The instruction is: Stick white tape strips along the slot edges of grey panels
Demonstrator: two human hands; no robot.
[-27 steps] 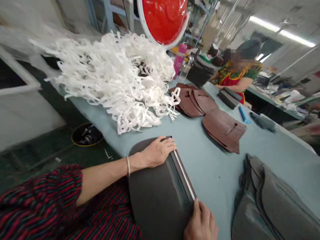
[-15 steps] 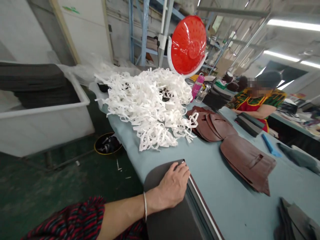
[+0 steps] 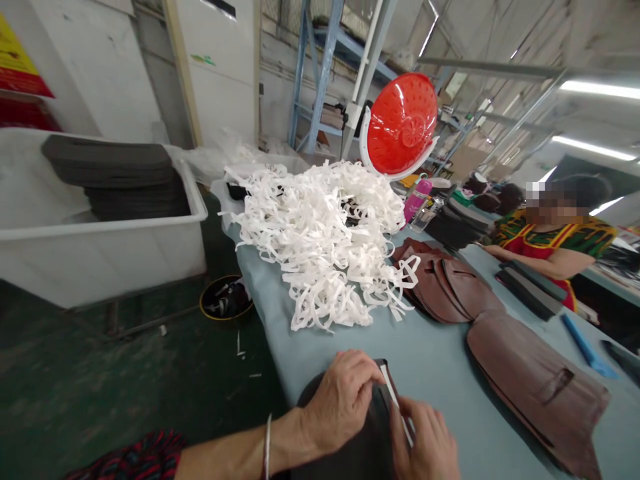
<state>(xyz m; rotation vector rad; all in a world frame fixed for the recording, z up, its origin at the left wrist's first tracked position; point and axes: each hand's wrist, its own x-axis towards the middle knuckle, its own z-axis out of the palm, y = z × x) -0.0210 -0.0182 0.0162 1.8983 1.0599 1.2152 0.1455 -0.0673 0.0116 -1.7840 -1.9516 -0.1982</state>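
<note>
Blue-grey covered worktable (image 3: 267,320) is running through a cluttered workshop, bearing a tangled heap of narrow white ribbon-like strips (image 3: 320,233) at its far left. Smooth dark-grey to black flat panel (image 3: 367,440) is lying at the table's near edge, below the heap, partly hidden by both hands. Its far left corner is showing a rounded outline; its right side is looking straight, with a thin brown border (image 3: 392,381) and a narrow white strip (image 3: 388,385) running alongside. Near end of panel: out of frame.

Left hand (image 3: 345,399) is resting across the far part, fingers curling, fingertips at the white strip; cannot tell whether they are pinching it. Right hand (image 3: 425,440) is gripping the panel's edge nearer the body, thumb inward, fingers outward. Brown leather-like slotted flap (image 3: 530,380) is lying well apart, to the right.
</note>
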